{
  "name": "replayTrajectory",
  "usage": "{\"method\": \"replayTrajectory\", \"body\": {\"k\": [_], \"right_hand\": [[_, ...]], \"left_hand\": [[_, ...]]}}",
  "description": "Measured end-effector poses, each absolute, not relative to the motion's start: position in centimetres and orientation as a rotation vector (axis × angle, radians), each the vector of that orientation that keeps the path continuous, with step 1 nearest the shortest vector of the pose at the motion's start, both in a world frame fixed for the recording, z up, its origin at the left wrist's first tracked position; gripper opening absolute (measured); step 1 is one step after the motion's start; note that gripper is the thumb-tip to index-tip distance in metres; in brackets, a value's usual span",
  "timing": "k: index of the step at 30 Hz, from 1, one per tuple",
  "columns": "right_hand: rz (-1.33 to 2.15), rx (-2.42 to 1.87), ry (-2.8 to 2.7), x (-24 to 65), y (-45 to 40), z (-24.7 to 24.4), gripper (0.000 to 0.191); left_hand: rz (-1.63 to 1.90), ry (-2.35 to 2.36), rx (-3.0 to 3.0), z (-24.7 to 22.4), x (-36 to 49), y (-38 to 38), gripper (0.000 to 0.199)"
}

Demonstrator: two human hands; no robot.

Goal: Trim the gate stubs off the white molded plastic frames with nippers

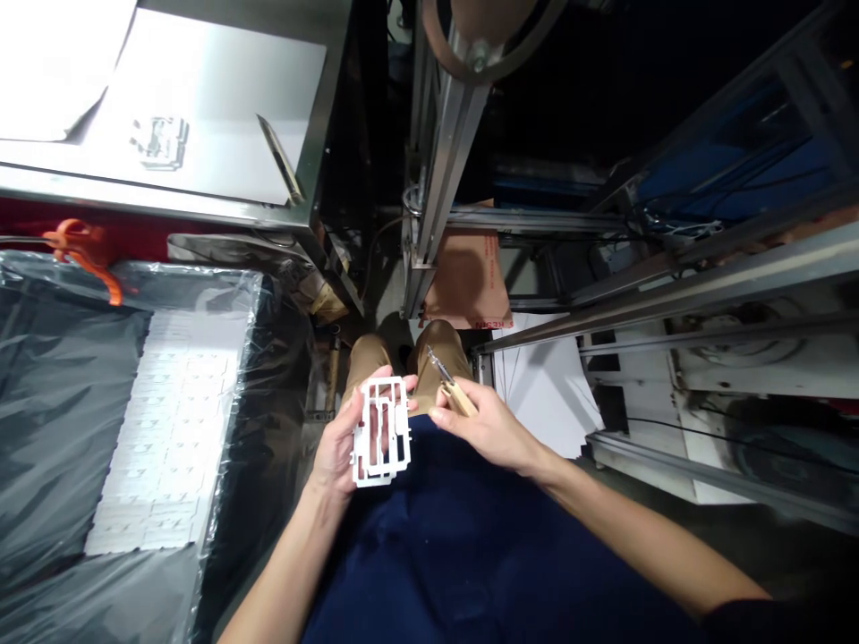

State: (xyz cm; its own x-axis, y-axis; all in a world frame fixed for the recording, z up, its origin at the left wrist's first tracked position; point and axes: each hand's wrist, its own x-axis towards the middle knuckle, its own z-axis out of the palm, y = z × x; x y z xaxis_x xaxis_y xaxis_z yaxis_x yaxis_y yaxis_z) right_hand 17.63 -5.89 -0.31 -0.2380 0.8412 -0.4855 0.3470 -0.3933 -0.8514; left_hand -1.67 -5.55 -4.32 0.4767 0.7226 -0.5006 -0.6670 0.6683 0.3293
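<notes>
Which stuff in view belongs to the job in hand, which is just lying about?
In the job:
white frames, left grip
tan-handled tool, right grip
probably white pieces in plastic-lined bin

Apparently lying about:
pen-like item on table
brown bag

My bare left forearm (285, 555) reaches up from lower left, palm turned upward, left fingers (350, 413) curled in a hold with the thumb on the outer side; my bare right forearm (624, 528) slants in from lower right, back of the hand uppermost, right fingers (473, 392) pinched together, near the left ones
</notes>
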Motion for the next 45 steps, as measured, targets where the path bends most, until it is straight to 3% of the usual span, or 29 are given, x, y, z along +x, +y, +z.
{"method": "replayTrajectory", "body": {"k": [8,32,39,41,45], "right_hand": [[1.823,-1.269,-1.043,15.1,-6.5,-0.8,0.013],[1.689,-1.281,-1.019,14.4,-5.8,-0.9,0.019],[1.659,-1.344,-1.018,14.9,-5.7,-1.0,0.016],[1.687,-1.305,-0.967,15.0,-5.7,-1.2,0.016],[1.851,-1.136,-0.7,15.0,-5.5,-2.0,0.019]], "left_hand": [[0.915,0.573,0.089,-5.1,-1.6,-5.2,0.031],[0.909,0.679,0.07,-5.0,-1.3,-4.1,0.033],[0.806,1.087,0.364,-6.8,-2.4,-2.7,0.02],[0.783,1.209,0.451,-7.4,-2.8,-2.6,0.026],[0.75,1.142,0.49,-6.1,-2.8,-2.7,0.023]]}}
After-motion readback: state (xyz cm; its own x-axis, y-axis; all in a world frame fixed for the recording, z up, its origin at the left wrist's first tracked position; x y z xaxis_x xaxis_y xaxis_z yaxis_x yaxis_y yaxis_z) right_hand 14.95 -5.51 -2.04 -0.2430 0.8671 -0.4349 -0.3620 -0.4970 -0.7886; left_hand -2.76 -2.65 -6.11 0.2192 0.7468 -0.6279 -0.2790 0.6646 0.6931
